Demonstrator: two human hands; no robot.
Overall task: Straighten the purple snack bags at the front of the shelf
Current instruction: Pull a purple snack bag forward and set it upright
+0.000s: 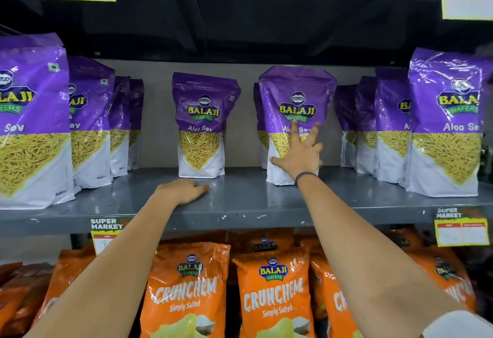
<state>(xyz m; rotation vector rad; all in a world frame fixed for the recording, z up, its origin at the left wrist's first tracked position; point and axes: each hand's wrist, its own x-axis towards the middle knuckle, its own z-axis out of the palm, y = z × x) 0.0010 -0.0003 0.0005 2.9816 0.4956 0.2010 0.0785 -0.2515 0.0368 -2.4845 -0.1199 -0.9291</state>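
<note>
- The right hand (pixel 298 155) lies spread, fingers splayed wide, palm flat against the lower front of a purple snack bag (pixel 294 124); it presses on the bag and does not close round it
- The left hand (pixel 184 191) rests palm down on the grey shelf (pixel 240 199), its grip empty, just in front of a second purple bag (pixel 204 124), near its foot but seemingly not touching it
- Both bags stand upright, set back from the shelf's front edge, with more purple bags (pixel 445 121) in rows further forward on either side
- The bags look light and soft: thin glossy film, puffed with air, brittle sev inside, so likely slippery and easy to crush
- I judge the safest hold is at the two side seams or the flat white base, sliding and not squeezing
- The painted metal shelf looks smooth, so a bag should slide easily
- Room is free in front of the two middle bags; the shelf above hangs low overhead, and orange bags (pixel 186 292) crowd the tier below
</note>
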